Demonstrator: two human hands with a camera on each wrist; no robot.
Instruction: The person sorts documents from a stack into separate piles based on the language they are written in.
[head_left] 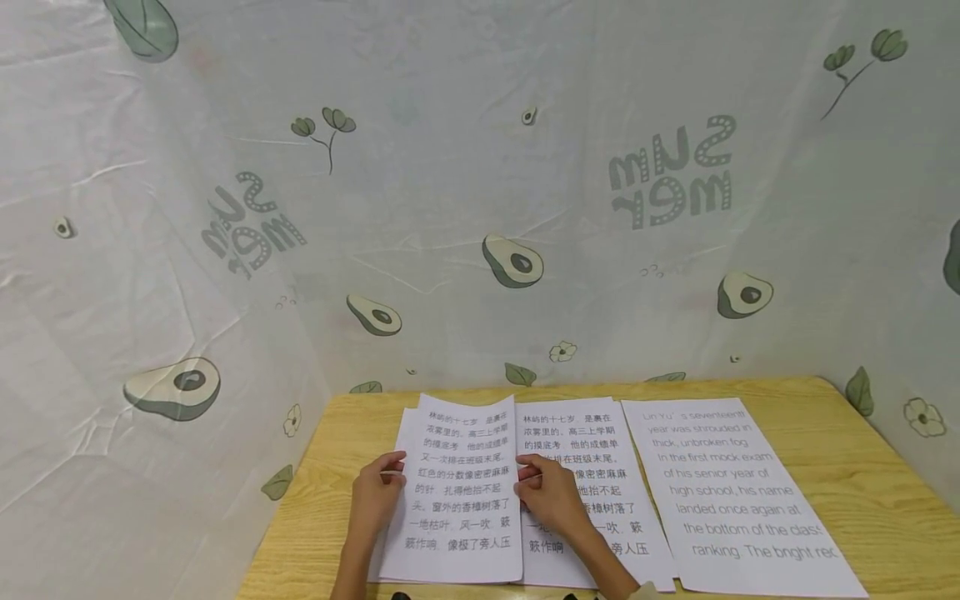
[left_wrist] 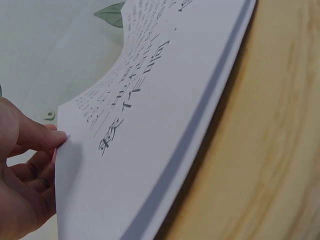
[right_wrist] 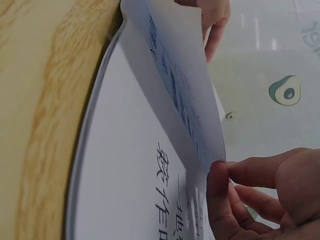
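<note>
A printed sheet of paper [head_left: 457, 533] with Chinese text is held by both hands, lifted over more paper on the left of the table. My left hand [head_left: 373, 496] pinches its left edge, thumb on the printed face and fingers behind, as the left wrist view shows. On the opposite edge, thumb and forefinger of my right hand [head_left: 553, 496] grip the sheet [right_wrist: 212, 115], which bows upward in the right wrist view. Beneath my right wrist lies a stack of sheets [head_left: 637, 542] bearing the same Chinese text. Under the held sheet, a white sheet [head_left: 403, 437] shows at its left side.
To the right lies paper with large English text [head_left: 735, 492], its left edge close by the middle stack. All the paper rests on a light wood-grain table [head_left: 877, 467]. A pale curtain [head_left: 450, 208] with avocado prints hangs behind and along the sides.
</note>
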